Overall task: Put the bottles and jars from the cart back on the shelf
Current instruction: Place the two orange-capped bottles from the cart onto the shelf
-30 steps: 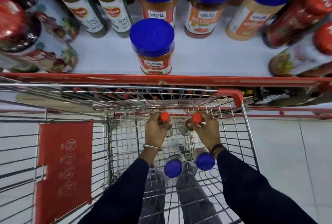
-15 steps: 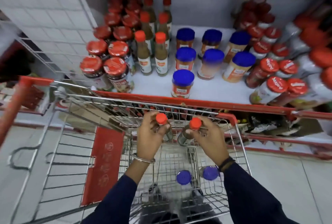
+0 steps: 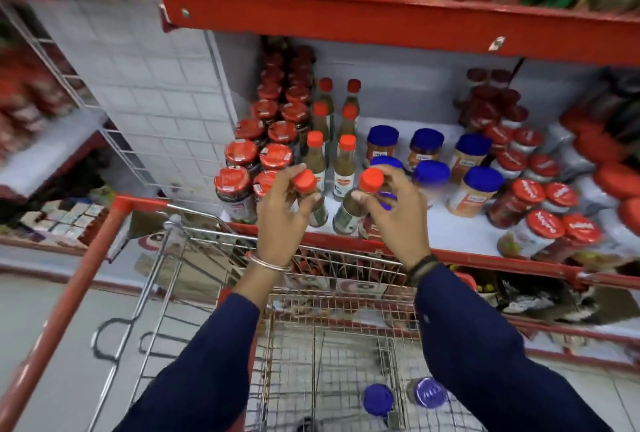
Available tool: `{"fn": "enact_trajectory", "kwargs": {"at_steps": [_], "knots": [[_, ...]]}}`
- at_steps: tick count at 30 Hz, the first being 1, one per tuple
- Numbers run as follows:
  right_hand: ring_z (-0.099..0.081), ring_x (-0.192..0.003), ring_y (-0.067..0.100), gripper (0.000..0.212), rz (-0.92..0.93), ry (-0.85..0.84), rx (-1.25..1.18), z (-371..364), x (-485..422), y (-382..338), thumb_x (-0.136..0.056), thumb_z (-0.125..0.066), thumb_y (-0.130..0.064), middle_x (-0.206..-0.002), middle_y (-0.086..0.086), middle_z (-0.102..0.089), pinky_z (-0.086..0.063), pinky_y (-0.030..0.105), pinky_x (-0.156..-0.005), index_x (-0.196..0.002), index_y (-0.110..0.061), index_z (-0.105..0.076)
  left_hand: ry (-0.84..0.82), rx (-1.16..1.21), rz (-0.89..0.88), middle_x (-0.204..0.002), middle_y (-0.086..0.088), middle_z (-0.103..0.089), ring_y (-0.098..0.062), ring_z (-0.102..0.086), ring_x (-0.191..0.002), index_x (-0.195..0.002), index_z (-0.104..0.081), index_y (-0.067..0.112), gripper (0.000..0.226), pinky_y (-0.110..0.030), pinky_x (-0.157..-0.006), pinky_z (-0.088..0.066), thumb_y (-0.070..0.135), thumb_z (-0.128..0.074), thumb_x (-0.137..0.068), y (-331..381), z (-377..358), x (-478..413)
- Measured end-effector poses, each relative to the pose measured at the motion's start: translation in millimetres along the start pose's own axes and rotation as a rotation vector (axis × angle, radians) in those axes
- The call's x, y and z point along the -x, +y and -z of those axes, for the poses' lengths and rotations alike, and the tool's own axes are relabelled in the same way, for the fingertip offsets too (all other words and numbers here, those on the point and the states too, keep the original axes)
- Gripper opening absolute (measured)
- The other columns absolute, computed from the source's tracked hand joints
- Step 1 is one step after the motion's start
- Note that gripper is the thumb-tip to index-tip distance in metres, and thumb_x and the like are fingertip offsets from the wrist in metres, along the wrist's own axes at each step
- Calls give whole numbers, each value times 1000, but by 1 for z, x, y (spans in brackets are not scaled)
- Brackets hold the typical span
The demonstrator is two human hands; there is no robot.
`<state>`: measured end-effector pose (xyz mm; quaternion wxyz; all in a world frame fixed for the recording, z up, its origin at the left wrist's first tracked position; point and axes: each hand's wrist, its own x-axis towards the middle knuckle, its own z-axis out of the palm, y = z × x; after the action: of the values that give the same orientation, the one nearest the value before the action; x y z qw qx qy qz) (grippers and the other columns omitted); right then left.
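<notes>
Over the white, red-edged shelf (image 3: 450, 234), both hands had risen from the wire cart (image 3: 214, 234), left hand (image 3: 282, 211) and right hand (image 3: 394, 213) each gripping an orange-capped green sauce bottle (image 3: 306, 189), ready to place.

- Cart (image 3: 214, 260): bare wire, shiny metal; its handle (image 3: 52, 320) is smooth red plastic.
- Bottles (image 3: 348, 213): clear and glossy, with paper labels and matt orange-red plastic caps (image 3: 370, 179).
- Jars in the cart (image 3: 378, 399): smooth blue plastic lids.
- Shelf (image 3: 460, 227): smooth white board, glossy red edge.
- Sleeves (image 3: 207, 369): matt dark cloth.
- Bangle (image 3: 268, 263): polished metal.
</notes>
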<state>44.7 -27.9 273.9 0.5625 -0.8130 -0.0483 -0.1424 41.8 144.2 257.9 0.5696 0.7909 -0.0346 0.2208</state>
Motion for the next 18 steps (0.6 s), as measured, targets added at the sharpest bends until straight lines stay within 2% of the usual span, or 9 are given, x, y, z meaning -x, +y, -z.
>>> {"fn": "enact_trajectory", "kwargs": {"at_steps": [1, 3, 5, 7, 10, 14, 18], "knots": [[-59, -90, -10, 35, -4, 3, 10, -6, -5, 4, -78, -73, -17, -94, -20, -61, -49, 14, -84, -109, -21, -57, -18, 1, 10, -106, -11, -65, -24, -65, -93, -107, -48, 47, 50, -41, -82, -57, 13, -71, -78, -6, -1, -6], [-57, -89, -15, 35, -33, -3, 31, -18, -13, 14, -78, -72, -17, -94, -25, -59, -49, 16, -85, -110, -20, -56, -44, -21, 14, -105, -7, -63, -23, -64, -94, -112, -51, 37, 47, -46, -82, -56, 10, -69, -79, -21, -5, -16], [-59, -90, -8, 36, -61, -12, 57, -27, -18, 25, -79, -72, -16, -94, -21, -61, -50, 25, -89, -111, -19, -55, -70, -53, 3, -103, -4, -63, -18, -62, -89, -116, -52, 26, 45, -39, -81, -56, 7, -69, -78, -34, -8, -22], [-62, -95, 6, 38, -75, -18, 95, -34, -21, 34, -79, -72, -18, -98, -12, -64, -52, 34, -92, -113, -18, -55, -102, -72, -8, -103, -6, -65, -16, -61, -85, -118, -52, 22, 46, -34, -79, -54, 9, -70, -78, -43, -10, -27], [-63, -97, 10, 41, -99, -20, 143, -40, -24, 41, -77, -73, -22, -100, -8, -66, -54, 39, -91, -114, -22, -56, -171, -72, 4, -106, -5, -66, -16, -64, -96, -119, -52, 20, 46, -37, -86, -56, 10, -71, -78, -49, -10, -32], [-66, -98, 16, 41, -78, -59, 219, -42, -26, 44, -78, -72, -27, -104, 0, -70, -55, 45, -88, -114, -24, -53, -221, -111, -37, -105, -4, -64, -18, -64, -95, -119, -52, 17, 46, -41, -85, -56, 10, -71, -77, -51, -12, -35], [-65, -101, 21, 42, -43, -123, 309, -43, -28, 41, -81, -69, -28, -106, 3, -70, -55, 46, -85, -119, -22, -51, -297, -182, -71, -118, -11, -61, -23, -60, -107, -126, -46, 17, 51, -47, -92, -52, 9, -67, -80, -52, -19, -38]]}}
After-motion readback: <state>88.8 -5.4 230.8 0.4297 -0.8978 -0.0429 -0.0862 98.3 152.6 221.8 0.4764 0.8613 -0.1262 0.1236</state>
